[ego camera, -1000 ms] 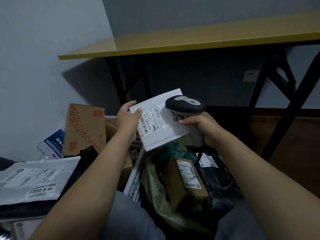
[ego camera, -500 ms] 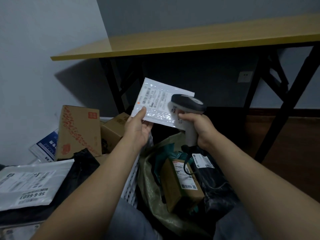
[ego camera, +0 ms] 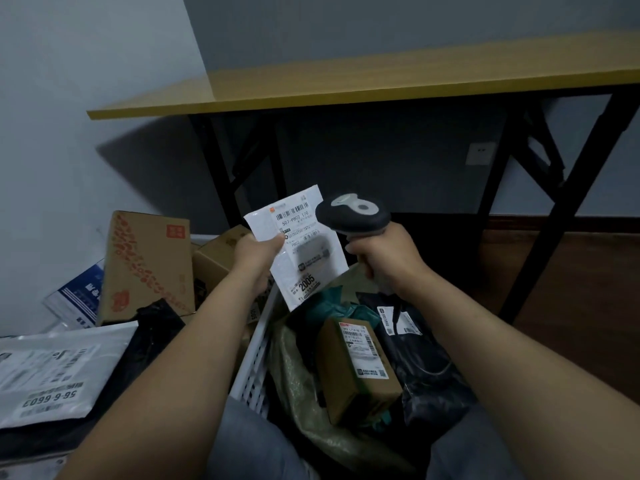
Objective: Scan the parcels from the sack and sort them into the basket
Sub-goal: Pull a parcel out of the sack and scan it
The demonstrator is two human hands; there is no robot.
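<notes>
The left hand (ego camera: pixel 258 258) has its grip clamped on the left edge of a white mailer (ego camera: pixel 304 251), label facing the person, held up over the sack (ego camera: pixel 304 386) so the barcode can be read. The right hand (ego camera: pixel 384 252) is wrapped tight round the scanner (ego camera: pixel 353 214), its head just beside the label's top edge. The basket (ego camera: pixel 254 358) lies just left of the sack, already holding boxes.

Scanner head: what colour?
Dark grey scanner head with a light grey top panel; head view.
</notes>
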